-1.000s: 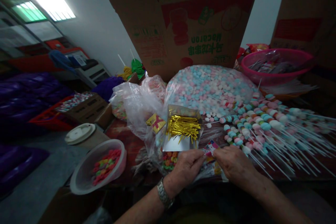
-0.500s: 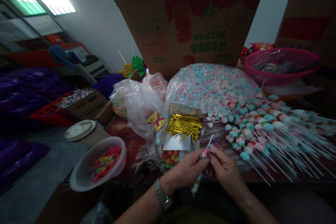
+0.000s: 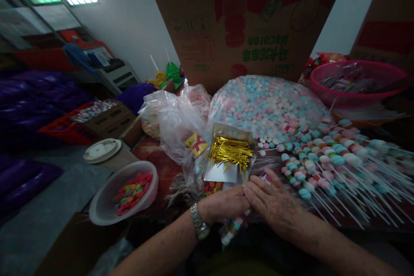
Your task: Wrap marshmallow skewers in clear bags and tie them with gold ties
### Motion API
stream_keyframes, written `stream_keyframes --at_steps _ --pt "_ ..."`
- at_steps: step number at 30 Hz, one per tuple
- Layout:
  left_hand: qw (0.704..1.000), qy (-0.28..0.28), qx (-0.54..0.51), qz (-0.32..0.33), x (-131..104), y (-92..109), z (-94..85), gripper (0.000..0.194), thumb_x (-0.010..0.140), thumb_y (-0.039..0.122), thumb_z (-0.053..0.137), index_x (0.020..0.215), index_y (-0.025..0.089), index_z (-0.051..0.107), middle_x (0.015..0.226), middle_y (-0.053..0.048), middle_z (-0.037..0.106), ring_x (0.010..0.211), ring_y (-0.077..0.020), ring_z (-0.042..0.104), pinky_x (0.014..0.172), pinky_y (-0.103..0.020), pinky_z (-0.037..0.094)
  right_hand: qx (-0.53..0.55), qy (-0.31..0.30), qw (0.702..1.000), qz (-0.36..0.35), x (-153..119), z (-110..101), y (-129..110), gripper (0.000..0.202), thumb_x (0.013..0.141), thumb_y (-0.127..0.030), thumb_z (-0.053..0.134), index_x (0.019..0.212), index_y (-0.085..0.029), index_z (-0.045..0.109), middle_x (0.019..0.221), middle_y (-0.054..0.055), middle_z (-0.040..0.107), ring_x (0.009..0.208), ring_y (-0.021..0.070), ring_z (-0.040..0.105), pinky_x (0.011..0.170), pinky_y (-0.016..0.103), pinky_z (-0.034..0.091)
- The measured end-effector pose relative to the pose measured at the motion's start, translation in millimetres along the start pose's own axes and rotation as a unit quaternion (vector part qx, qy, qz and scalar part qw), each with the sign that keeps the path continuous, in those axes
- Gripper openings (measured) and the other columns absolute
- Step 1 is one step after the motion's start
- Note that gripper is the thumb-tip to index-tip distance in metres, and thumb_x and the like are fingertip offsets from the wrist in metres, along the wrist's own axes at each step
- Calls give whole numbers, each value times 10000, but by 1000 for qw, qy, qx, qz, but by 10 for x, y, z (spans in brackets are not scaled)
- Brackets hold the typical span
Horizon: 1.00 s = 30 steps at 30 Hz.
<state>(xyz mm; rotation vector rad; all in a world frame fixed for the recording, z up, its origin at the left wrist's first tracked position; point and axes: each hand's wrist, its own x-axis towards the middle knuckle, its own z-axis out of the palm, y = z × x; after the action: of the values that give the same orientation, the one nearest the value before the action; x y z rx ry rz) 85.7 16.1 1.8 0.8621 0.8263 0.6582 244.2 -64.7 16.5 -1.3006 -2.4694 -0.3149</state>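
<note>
1. Since half a second ago, the right hand (image 3: 280, 209) has opened out from a pinch to lie across the fingers of the left hand (image 3: 223, 204), and the candy skewer (image 3: 233, 229) below them slants more to the left.
2. Right grip: fingers stretched out and slightly spread over the left hand; whether its palm presses on anything is hidden.
3. Left grip: fingers covered by the right hand, so I cannot tell how far they are closed or whether they have hold of the skewer.
4. That skewer, in clear plastic, comes out beneath the joined hands at the near edge of the surface (image 3: 147, 153), its end pointing near and left.
5. Just beyond the right fingers shows a printed wrapper (image 3: 267, 177).
6. Gold ties (image 3: 230, 153) lie in an open box (image 3: 223, 175) beyond the left hand.
7. Further right, many skewers (image 3: 330, 155) lie heaped, sticks towards the near right; behind them bulges a clear bag of pastel candies (image 3: 258, 99).
8. Left, a translucent bowl (image 3: 102, 207) holds bright candy rings (image 3: 134, 192).
</note>
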Motion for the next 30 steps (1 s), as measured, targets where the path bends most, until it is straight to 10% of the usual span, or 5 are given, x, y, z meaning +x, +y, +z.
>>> stream_keyframes --at_steps 6,10,13,18,30 --pt "780 -295 525 169 -194 181 -67 145 732 238 595 593 218 558 523 -9 548 446 -147 486 440 -237 367 272 -135 943 137 -138 190 -230 180 738 -111 407 704 -169 575 658 87 626 670 213 574 780 423 446" --pt "642 -270 650 304 -347 276 -145 105 807 193 495 772 200 594 720 -89 612 664 -209 536 672 -326 394 608 -172 710 310 -141 367 -479 300 815 -285 267 546 -221 381 349 -51 362 348 136 463 434 247 433" --pt "657 -216 646 323 -415 282 -300 187 856 211 427 808 196 607 726 -88 599 664 -192 514 677 -318 375 729 -173 580 320 6 449 -440 388 845 -405 185 533 -231 339 306 -74 293 274 127 411 363 235 395" --pt "891 86 400 195 -370 162 -560 180 826 279 477 737 177 595 667 -36 555 630 -155 518 593 -255 402 326 -98 844 414 539 528 139 393 879 -373 311 731 -139 590 691 87 647 656 173 619 588 261 451" --pt "981 195 -20 6 -123 125 -473 162 622 301 632 674 165 562 454 62 460 384 -91 461 368 -182 358 112 -139 881 439 886 646 512 202 794 -137 418 792 -140 620 809 148 660 735 225 613 581 281 368"
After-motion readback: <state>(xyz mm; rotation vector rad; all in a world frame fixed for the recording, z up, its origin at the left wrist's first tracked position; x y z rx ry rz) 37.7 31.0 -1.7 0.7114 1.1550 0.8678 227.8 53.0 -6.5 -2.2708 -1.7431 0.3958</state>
